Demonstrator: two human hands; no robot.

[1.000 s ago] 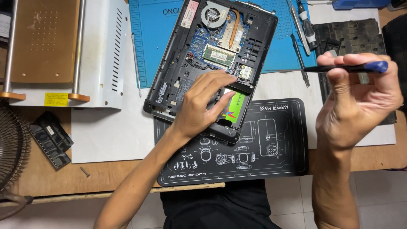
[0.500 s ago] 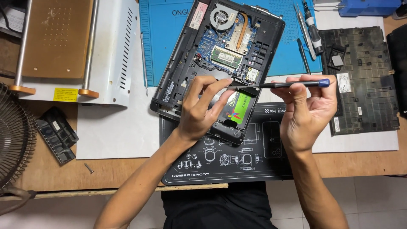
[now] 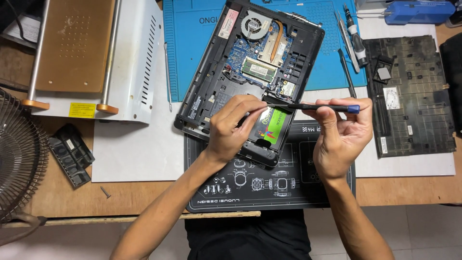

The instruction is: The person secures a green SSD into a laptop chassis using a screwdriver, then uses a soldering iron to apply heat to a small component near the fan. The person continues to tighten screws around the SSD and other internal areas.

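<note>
An opened black laptop (image 3: 202,91) lies bottom-up on the bench, its fan, copper heat pipe and green memory module exposed. A black and green drive (image 3: 273,126) sits in its near bay. My left hand (image 3: 231,127) rests over the laptop's near part, thumb and fingers pinched at the tip of a thin black screwdriver (image 3: 313,107). My right hand (image 3: 339,137) holds that screwdriver level by its blue-capped end, just right of the drive.
A blue mat (image 3: 192,43) and a black printed mat (image 3: 250,188) lie under the laptop. The removed bottom cover (image 3: 414,96) lies at right. Spare tools (image 3: 353,38) lie at the back, a white machine (image 3: 96,58) at left, a fan grille (image 3: 14,159) at far left, a loose screw (image 3: 105,192) near the front.
My right hand came in from the right with the screwdriver and brought it level over the drive. My left hand's fingers closed on the tool's tip.
</note>
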